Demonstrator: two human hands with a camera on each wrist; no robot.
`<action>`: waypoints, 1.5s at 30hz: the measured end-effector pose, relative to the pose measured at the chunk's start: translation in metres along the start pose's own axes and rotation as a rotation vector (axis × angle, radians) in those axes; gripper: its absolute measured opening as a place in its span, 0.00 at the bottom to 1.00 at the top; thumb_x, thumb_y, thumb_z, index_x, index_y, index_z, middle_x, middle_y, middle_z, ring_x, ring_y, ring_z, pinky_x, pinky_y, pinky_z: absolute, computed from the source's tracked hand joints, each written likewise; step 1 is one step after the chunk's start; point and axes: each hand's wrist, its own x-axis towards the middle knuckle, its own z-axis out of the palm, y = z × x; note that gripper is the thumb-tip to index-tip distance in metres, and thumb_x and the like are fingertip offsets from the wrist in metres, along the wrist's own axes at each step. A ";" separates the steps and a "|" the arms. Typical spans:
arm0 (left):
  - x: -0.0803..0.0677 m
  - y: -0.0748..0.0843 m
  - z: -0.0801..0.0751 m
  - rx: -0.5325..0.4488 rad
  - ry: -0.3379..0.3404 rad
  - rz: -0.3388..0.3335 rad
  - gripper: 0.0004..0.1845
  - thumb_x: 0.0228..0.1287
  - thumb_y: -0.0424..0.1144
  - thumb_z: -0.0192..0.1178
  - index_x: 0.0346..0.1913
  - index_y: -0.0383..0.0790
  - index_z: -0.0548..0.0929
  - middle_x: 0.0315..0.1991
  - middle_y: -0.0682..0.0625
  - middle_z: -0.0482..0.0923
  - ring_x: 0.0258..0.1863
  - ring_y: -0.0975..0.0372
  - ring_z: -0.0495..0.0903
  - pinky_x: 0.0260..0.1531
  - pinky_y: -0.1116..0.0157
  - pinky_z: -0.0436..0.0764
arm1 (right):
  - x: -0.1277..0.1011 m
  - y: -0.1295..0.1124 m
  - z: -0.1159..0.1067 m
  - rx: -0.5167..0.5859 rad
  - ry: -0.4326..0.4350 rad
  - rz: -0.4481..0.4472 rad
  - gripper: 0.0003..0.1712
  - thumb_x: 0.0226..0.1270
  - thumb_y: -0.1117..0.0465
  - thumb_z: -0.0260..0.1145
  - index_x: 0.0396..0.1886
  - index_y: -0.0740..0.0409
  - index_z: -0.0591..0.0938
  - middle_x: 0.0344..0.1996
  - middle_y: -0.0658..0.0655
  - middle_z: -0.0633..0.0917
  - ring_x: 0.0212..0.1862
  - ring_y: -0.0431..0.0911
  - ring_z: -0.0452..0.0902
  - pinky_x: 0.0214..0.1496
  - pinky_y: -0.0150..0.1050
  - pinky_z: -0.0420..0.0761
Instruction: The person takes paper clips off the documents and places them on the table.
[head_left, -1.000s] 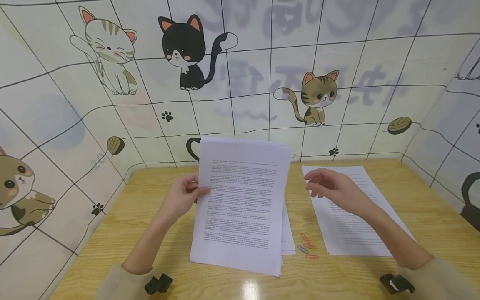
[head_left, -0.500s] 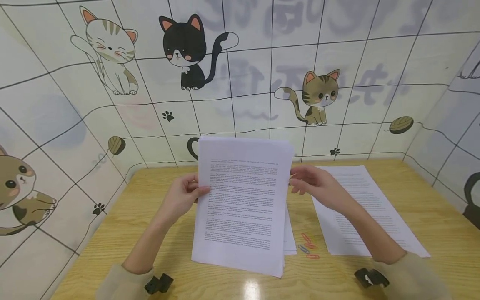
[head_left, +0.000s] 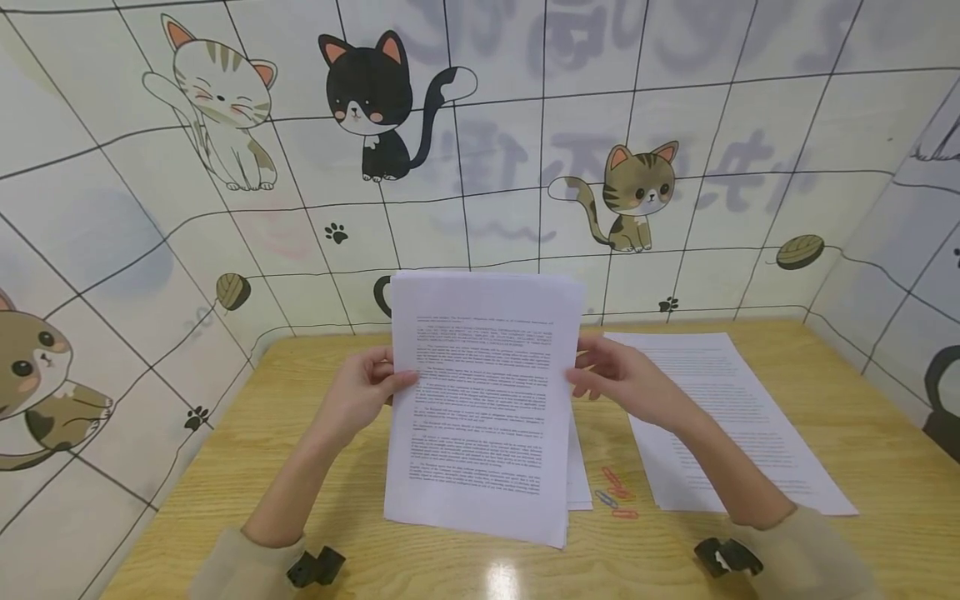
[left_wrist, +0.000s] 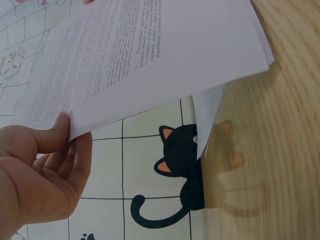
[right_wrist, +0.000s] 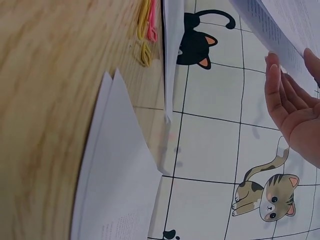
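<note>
Since a second ago the right hand [head_left: 626, 382] has crossed from above the loose sheets on the right to the right edge of the stack of printed pages [head_left: 483, 400]. Its thumb now lies on the front of the top page with the fingers going behind the edge. The right wrist view shows those fingers nearly straight beside the paper, so whether they truly pinch it cannot be told. The left hand [head_left: 367, 392] grasps the stack's left edge, thumb on the printed face and fingers curled behind, as the left wrist view confirms.

Held between both hands, the stack stands tilted toward the camera over the middle of the wooden table [head_left: 225, 467], its lower edge near or resting on the surface. Behind that lower edge a further sheet [head_left: 577, 475] lies flat. Just right of the stack a few coloured paper clips [head_left: 615, 493] lie loose, and beyond them the second pile of pages [head_left: 720, 417] lies flat toward the table's right side. Cat-patterned panels [head_left: 360, 100] wall the table in.

Slipping is the likely risk: the pages look unbound and already fan slightly at the top corner, so a light or uneven grip on one side could let inner sheets slide out, or the lower edge could sweep the clips aside.
</note>
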 end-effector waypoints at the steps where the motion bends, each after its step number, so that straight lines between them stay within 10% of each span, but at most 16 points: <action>1: 0.000 0.000 0.000 -0.001 0.001 -0.001 0.10 0.69 0.28 0.62 0.51 0.28 0.81 0.39 0.40 0.88 0.32 0.52 0.86 0.36 0.63 0.83 | 0.000 0.000 0.001 0.000 -0.011 0.000 0.25 0.73 0.59 0.66 0.67 0.57 0.74 0.47 0.58 0.86 0.39 0.51 0.85 0.41 0.43 0.83; 28: 0.000 0.006 -0.004 0.061 0.123 0.016 0.06 0.68 0.28 0.64 0.45 0.28 0.82 0.38 0.41 0.88 0.30 0.56 0.85 0.32 0.65 0.82 | 0.003 -0.014 0.015 0.014 0.035 -0.097 0.04 0.73 0.65 0.65 0.43 0.61 0.84 0.24 0.54 0.84 0.25 0.51 0.79 0.29 0.38 0.81; 45: -0.003 0.016 -0.017 0.028 0.186 0.099 0.06 0.66 0.28 0.66 0.44 0.28 0.84 0.38 0.39 0.88 0.31 0.59 0.86 0.32 0.64 0.84 | 0.016 -0.022 0.024 0.034 0.150 -0.087 0.10 0.72 0.64 0.67 0.49 0.65 0.83 0.24 0.56 0.84 0.24 0.51 0.79 0.30 0.38 0.82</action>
